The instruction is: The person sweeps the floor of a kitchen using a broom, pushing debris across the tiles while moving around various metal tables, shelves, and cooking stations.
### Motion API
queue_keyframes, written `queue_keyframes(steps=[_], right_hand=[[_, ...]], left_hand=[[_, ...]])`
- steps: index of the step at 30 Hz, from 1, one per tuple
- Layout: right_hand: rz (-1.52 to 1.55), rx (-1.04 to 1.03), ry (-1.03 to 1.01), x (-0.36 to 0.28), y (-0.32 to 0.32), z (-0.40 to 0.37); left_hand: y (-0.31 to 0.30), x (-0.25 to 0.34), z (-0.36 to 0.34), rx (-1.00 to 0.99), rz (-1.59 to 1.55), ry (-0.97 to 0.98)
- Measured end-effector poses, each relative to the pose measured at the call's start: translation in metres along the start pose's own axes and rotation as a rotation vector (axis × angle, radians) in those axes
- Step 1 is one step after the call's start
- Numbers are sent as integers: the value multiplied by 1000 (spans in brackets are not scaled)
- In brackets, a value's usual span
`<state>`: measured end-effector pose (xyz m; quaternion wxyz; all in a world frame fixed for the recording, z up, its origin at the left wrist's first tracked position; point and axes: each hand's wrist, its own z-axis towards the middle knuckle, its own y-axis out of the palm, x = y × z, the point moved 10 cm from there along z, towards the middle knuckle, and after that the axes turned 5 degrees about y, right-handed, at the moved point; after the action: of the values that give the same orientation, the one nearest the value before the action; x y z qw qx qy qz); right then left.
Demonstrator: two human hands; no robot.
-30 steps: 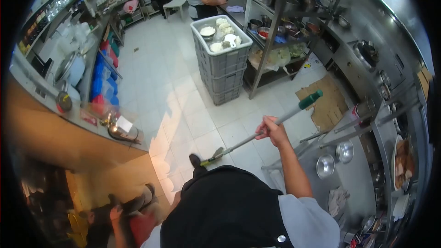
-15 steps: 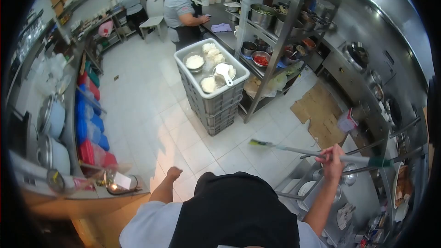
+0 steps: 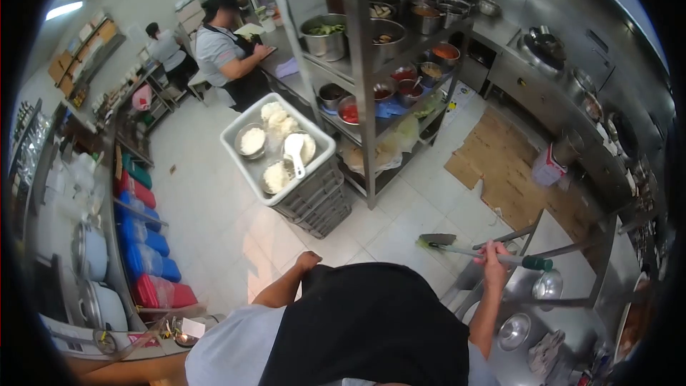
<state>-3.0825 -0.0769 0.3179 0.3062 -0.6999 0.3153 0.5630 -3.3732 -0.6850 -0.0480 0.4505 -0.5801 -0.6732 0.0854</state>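
My right hand (image 3: 491, 263) is wrapped round the pale handle of a long tool (image 3: 518, 260) with a green grip end. A flat greyish-green head at its far end hangs low over the tiled floor. Away from it, my left hand (image 3: 309, 260) is curled closed beside the black apron, with nothing visible in it. Ahead of that hand, a white tub (image 3: 330, 151) tops stacked grey crates (image 3: 314, 204). It holds bowls of white food (image 3: 252, 141) and a white scoop (image 3: 294, 151).
A metal shelf rack (image 3: 366, 93) with pots stands ahead. Cardboard (image 3: 500, 164) lies on the floor at the right. Two people (image 3: 227, 57) are at the back left. Lidded coloured bins (image 3: 161, 292) line the left side. A steel counter (image 3: 557, 314) is at my right.
My view has turned right and moved closer to the rack. The tool's head now shows wider and more to the right. My right hand still holds the handle, lower in view.
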Motion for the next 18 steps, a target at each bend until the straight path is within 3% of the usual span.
queue_keyframes(steps=[2, 5, 10, 12, 16, 18], right_hand=[[11, -82, 3, -18, -2, 45], [1, -117, 17, -51, -10, 117], [55, 24, 63, -90, -25, 229], [28, -48, 64, -89, -22, 261], [13, -36, 103, -104, -30, 305], [31, 0, 95, -119, -47, 331]], left_hand=[[27, 90, -20, -215, 279, 131], [64, 90, 28, 120, 11, 117], [27, 221, 66, -45, -53, 83], [39, 229, 120, -11, 168, 352], [50, 244, 175, -72, 185, 277], [66, 261, 201, -165, 525, 458]])
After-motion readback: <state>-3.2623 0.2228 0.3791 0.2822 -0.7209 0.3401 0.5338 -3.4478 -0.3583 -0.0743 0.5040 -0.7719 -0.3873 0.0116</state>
